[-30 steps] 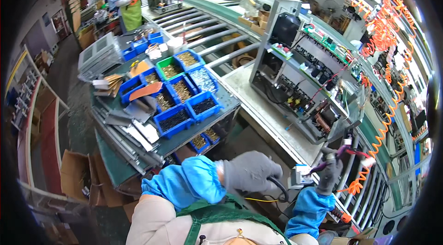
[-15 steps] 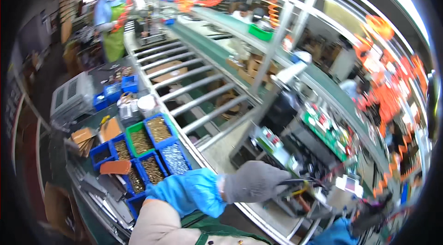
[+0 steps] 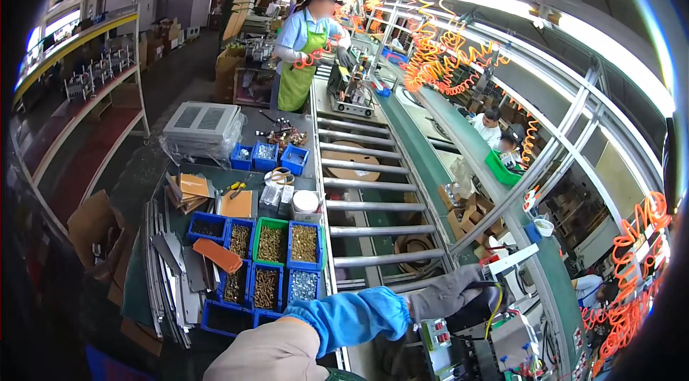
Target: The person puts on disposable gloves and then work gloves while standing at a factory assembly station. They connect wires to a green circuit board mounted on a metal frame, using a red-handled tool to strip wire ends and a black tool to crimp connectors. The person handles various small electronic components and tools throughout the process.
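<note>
My left hand [image 3: 446, 292], in a grey glove below a blue sleeve cover [image 3: 359, 320], reaches right across the roller conveyor's edge. Its fingers are closed at a black part of a half-built machine [image 3: 513, 338] with loose wires; what they grip is hidden. A yellow-green wire [image 3: 495, 311] hangs just right of the hand, and a pale flat metal bar [image 3: 511, 260] sticks out above it. Next to my forearm stand a blue bin of silver screws [image 3: 304, 285] and a blue bin of brass screws [image 3: 266, 287]. My right hand is out of view.
A roller conveyor [image 3: 380, 228] runs away from me. Left on the bench lie a reddish-brown plate [image 3: 218, 254], metal strips [image 3: 169, 287], a white tub [image 3: 306, 203] and a wrapped grey vented housing [image 3: 203, 126]. A person in a green apron [image 3: 304, 58] stands beyond. Orange coiled hoses [image 3: 438, 58] hang right.
The view has swung right-to-left and up, showing more shelving on the left. My left hand stays stretched to the machine. My right sleeve has gone out of view.
</note>
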The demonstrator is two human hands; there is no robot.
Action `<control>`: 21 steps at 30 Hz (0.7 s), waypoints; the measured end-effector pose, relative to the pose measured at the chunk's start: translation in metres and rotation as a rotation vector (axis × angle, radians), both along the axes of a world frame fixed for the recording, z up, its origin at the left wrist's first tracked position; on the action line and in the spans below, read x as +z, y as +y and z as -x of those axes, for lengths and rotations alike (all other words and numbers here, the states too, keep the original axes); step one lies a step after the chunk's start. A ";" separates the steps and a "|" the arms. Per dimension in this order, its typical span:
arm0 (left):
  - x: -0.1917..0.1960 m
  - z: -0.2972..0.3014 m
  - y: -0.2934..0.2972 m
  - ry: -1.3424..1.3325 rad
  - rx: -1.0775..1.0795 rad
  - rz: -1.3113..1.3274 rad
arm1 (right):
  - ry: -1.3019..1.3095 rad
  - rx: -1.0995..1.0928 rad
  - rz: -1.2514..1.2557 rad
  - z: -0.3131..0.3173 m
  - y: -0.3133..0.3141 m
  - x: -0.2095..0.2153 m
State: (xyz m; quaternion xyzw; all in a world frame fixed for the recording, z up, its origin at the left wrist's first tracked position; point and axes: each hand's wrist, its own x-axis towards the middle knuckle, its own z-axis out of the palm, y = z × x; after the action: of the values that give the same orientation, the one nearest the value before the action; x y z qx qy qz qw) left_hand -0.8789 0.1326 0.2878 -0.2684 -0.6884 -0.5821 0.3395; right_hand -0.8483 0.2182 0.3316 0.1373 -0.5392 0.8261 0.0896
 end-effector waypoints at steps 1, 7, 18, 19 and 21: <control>-0.008 0.002 -0.004 -0.110 -0.010 0.027 | 0.001 0.052 0.017 0.012 -0.009 0.000; -0.019 0.001 0.009 -0.097 0.209 0.135 | 0.000 0.140 0.049 0.021 -0.004 0.005; 0.004 -0.015 0.015 -0.394 -0.113 0.176 | -0.012 0.116 0.088 -0.003 0.059 -0.009; 0.007 -0.011 0.010 -0.311 -0.077 0.199 | -0.014 0.109 0.099 -0.010 0.064 -0.013; 0.011 0.004 0.005 -0.148 -0.042 0.242 | -0.016 0.082 0.131 -0.019 0.084 -0.020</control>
State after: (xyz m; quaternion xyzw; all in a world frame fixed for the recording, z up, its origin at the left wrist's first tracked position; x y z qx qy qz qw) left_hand -0.8833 0.1374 0.2988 -0.2781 -0.7709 -0.5199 0.2408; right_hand -0.8289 0.3024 0.3116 0.1467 -0.4786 0.8636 0.0603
